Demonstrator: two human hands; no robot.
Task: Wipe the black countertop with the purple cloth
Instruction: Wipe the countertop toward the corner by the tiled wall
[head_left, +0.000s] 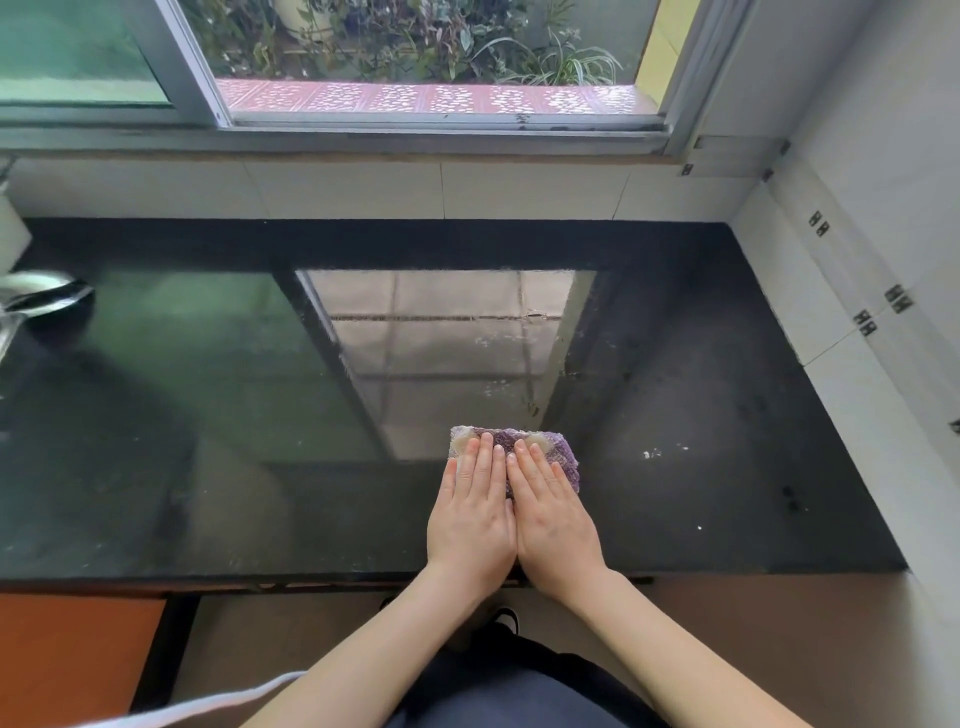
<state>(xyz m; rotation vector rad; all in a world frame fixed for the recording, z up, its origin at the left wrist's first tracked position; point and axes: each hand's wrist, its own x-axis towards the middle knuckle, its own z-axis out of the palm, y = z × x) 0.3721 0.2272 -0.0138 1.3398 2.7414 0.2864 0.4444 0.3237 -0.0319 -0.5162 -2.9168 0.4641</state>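
on the black countertop (208, 415) — left hand (470, 519) and right hand (553, 519), fingers flat, pressing the purple cloth (563, 460)

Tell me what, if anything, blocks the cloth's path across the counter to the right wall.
Nothing visible does. The purple cloth lies under both hands, and the black countertop toward the right wall holds only small white specks.

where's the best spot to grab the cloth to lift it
Probably the cloth's far right edge, pinched from the right. It lies flat and folded on the countertop, with the left hand and right hand pressing flat on its near part, so only the far and right margins are exposed.
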